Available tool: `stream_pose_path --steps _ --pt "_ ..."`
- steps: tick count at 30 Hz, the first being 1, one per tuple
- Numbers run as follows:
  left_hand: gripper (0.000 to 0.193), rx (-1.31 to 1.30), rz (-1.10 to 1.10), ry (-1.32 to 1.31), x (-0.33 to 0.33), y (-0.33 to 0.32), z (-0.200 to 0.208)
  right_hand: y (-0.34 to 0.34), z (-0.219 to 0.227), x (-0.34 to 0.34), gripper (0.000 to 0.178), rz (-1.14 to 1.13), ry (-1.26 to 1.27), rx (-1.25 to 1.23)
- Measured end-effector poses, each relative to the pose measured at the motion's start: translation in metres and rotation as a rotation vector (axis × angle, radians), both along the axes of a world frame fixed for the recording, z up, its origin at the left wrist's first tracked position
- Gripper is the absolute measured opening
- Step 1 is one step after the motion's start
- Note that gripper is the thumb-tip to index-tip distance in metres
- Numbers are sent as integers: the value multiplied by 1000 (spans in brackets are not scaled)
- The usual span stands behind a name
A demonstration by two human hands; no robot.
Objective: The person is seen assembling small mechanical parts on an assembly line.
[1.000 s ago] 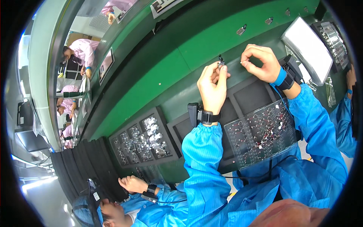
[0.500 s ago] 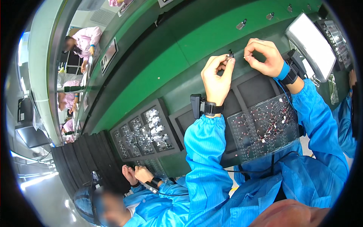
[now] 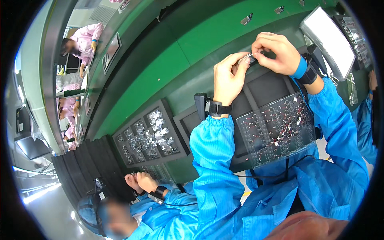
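Note:
My left hand (image 3: 229, 78) is closed in a pinch, thumb against forefinger, on a small dark-and-silver metal part (image 3: 248, 59). My right hand (image 3: 279, 54) meets it from the other side, with thumb and forefinger curled together at the part's edge. What the right fingertips hold, if anything, is too small to make out. Both hands are raised over the far side of a black tray (image 3: 267, 89). Nearer to me lies a clear plastic tray (image 3: 256, 158) with many tiny red, white and dark pieces, some with thin wires.
A black compartment tray (image 3: 181, 149) of silver metal parts stands at left. Small metal parts (image 3: 247, 19) are spaced along the green mat (image 3: 168, 64). A bright white panel (image 3: 329, 43) is at right. A co-worker in blue (image 3: 168, 216) works at my left.
My right hand has moved left, so its fingertips now meet the metal part in my left hand. The whole view has shifted slightly.

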State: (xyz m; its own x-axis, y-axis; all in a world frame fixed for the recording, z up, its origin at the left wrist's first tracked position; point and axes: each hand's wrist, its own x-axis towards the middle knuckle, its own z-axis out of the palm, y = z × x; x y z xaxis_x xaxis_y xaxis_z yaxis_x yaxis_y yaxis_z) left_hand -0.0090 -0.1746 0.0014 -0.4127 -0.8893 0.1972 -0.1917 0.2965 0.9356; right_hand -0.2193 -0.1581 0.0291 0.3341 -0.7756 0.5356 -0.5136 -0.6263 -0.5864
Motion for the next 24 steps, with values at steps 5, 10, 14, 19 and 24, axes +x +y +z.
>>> stream_pose_path --steps 5,10,14,19,24 --pt "19 85 -3 21 0 0 -6 -4 -8 -1 8 33 -29 109" --pt "10 -26 28 94 -4 -1 -10 -3 -8 -2 8 37 -16 110" --pt "18 42 -18 14 1 0 -4 -1 -8 -1 8 33 -36 155" --pt "18 38 -10 -20 0 1 -4 -1 -9 -1 9 19 24 101" --pt "18 41 -12 -31 -1 1 -2 -2 -13 -2 10 -7 69 54"
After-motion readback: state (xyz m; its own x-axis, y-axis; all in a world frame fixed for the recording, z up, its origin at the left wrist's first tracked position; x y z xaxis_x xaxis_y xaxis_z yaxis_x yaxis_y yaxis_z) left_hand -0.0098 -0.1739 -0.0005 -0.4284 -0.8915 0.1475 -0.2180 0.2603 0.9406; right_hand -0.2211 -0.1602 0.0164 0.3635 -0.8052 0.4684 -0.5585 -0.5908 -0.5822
